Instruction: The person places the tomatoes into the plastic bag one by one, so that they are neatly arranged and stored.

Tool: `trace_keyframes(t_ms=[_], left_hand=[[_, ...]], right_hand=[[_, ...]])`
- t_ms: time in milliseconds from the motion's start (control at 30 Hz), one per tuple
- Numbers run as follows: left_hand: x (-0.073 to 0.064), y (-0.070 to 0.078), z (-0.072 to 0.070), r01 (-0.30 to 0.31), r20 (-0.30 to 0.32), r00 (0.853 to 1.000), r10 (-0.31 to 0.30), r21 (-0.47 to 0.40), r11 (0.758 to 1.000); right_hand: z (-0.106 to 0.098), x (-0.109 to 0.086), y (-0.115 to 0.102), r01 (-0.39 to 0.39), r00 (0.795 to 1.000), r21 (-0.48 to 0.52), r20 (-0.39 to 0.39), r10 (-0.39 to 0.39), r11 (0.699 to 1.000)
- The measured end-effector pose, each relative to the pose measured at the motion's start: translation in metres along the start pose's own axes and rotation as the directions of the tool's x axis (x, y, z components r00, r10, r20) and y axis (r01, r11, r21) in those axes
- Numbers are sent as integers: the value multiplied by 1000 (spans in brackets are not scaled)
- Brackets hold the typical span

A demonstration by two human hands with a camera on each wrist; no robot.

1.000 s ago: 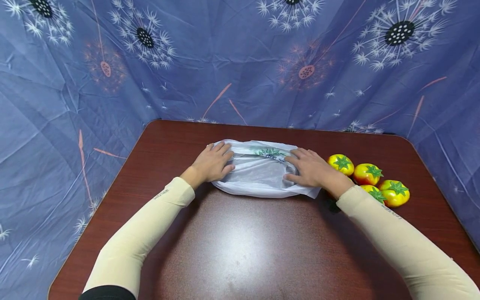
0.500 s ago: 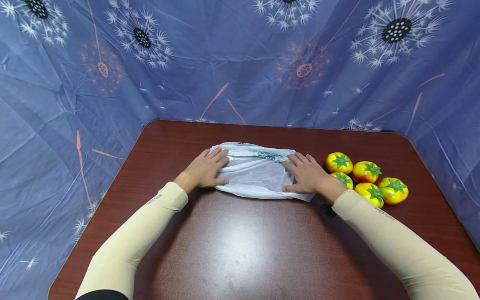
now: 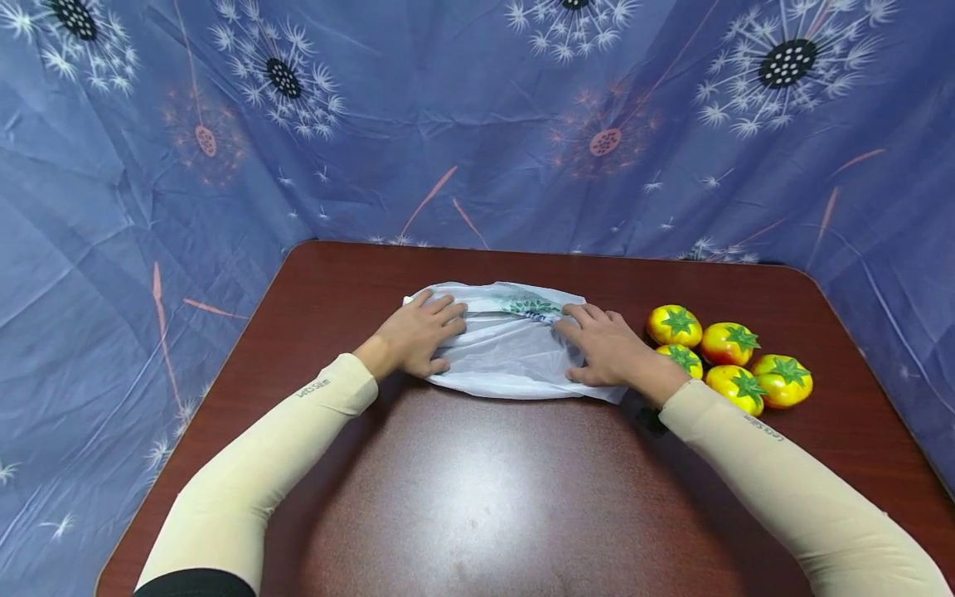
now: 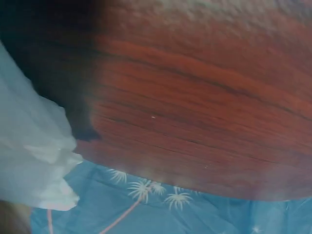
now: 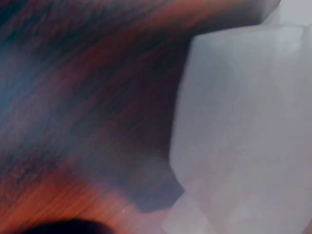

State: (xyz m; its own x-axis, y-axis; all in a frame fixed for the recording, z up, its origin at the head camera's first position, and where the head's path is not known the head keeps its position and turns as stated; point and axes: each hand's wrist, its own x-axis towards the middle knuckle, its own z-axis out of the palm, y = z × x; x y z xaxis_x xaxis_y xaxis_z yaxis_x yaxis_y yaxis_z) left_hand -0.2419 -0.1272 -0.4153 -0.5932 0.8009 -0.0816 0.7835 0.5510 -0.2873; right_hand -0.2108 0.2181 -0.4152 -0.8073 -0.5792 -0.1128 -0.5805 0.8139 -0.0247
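Note:
A white plastic bag (image 3: 507,352) with a green and blue print lies spread across the middle of the table, its top edge folded over. On the bag's left end rests my left hand (image 3: 419,333), fingers spread and pointing away from me. My right hand (image 3: 606,344) lies on the right end in the same way, fingers spread and slightly bent. In the left wrist view, a crumpled edge of the bag (image 4: 39,146) shows at the left. The right wrist view has a smooth part of the bag (image 5: 243,126) on its right side.
Several yellow-red toy tomatoes (image 3: 727,344) with green leaf tops sit together right of the right hand, close to the right forearm. The brown table (image 3: 462,497) ends at a blue curtain (image 3: 418,108) with a dandelion print behind and at both sides.
Both hands have shifted slightly left and down with the bag, and its folded top edge has changed shape. More of the tomatoes show beside the right forearm.

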Motion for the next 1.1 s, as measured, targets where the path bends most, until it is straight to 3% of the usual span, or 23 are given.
trace_keyframes(t_ms=[167, 367, 567, 833, 967, 1100], left_hand=[[-3, -6, 2, -20, 70, 997, 20, -8, 1000], [-5, -13, 4, 7, 137, 991, -1, -41, 999], [-12, -18, 5, 13, 104, 995, -5, -81, 997], [-8, -8, 5, 52, 88, 995, -40, -134, 990], [-1, 1, 2, 84, 50, 996, -78, -142, 986], [5, 6, 3, 115, -11, 993, -116, -92, 989]], right_hand=[[-1, -1, -5, 10, 999, -38, 41, -9, 999], [-9, -4, -8, -83, 979, -109, 178, 102, 991], [-17, -3, -14, -112, 956, -176, 249, 154, 978], [-12, -8, -10, -63, 975, -158, 201, 95, 985], [-10, -9, -11, -63, 976, -140, 197, 91, 988], [-9, -9, -14, -62, 977, -146, 193, 90, 987]])
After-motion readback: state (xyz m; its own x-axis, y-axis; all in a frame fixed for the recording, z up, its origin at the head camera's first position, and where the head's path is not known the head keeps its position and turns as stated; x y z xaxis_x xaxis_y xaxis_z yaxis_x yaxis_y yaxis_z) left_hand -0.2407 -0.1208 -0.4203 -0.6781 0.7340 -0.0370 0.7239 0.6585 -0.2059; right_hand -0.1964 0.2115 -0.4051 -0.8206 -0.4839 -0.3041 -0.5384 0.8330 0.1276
